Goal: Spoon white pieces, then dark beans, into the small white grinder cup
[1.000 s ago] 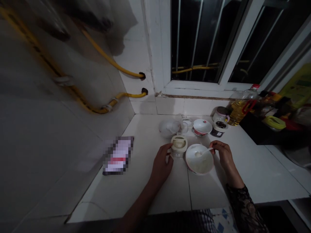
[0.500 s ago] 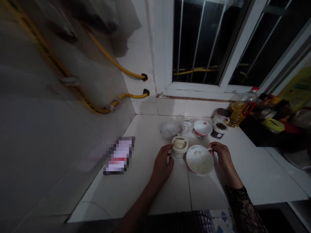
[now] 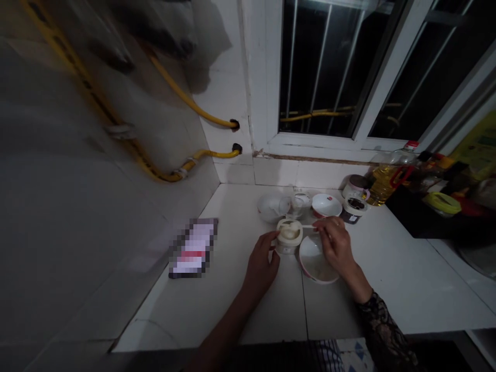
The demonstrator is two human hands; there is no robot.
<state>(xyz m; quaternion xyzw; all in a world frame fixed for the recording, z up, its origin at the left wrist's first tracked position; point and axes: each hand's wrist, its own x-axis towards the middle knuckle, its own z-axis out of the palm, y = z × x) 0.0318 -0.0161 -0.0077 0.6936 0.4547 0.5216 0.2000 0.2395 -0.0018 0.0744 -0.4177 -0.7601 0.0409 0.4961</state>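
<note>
My left hand point(image 3: 264, 261) is closed against the left side of a small cream-coloured jar point(image 3: 287, 248), its fingertips at the jar's rim. The jar stands upright with its top opening showing. My right hand point(image 3: 337, 245) pinches the handle of a white spoon point(image 3: 308, 226), whose head is over the jar's opening. Directly below my right hand is a white bowl point(image 3: 310, 253) holding a pale content, partly hidden by the hand. Whether anything lies on the spoon is too small to tell.
Behind the jar stand a clear bowl point(image 3: 267, 207), a glass container point(image 3: 300, 201) and a white patterned bowl point(image 3: 326, 205). Dark-lidded jars point(image 3: 353, 209) and an oil bottle point(image 3: 382, 183) are at the back right. A blurred-out phone-like object point(image 3: 194, 248) lies at left.
My right hand has moved left with the spoon, from the bowl to over the jar. My left hand stays at the jar. The view has shifted slightly.
</note>
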